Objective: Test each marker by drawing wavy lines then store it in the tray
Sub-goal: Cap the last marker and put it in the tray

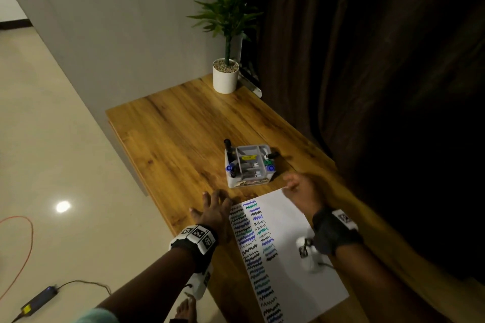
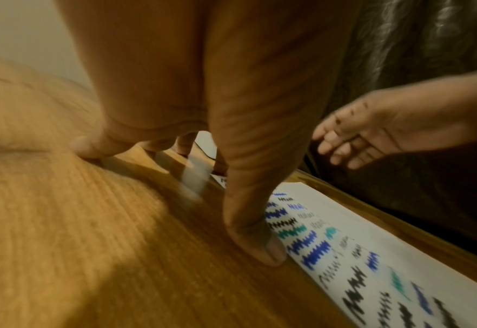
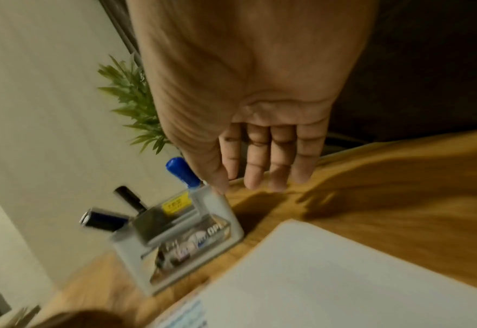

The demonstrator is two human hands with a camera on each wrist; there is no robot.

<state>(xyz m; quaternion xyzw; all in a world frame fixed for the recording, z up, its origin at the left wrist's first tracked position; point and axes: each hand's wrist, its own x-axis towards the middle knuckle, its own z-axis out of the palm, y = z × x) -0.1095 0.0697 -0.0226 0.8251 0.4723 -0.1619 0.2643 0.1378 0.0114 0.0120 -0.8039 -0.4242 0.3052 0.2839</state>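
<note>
Markers (image 1: 230, 167) crowd one tray (image 1: 248, 181); two empty hands, one sheet (image 1: 294, 257).

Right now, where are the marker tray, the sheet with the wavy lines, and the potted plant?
marker tray (image 1: 248, 182), head view, on its front wall with the sticker.
sheet with the wavy lines (image 1: 288, 231), head view, on the blank white part beside the scribbles.
potted plant (image 1: 225, 80), head view, on the white pot.

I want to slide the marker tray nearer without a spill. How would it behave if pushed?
The tray looks like light plastic on smooth wood, so it would probably slide easily. Its markers stand tall and lean outward, so a high or quick push might tip it.
</note>
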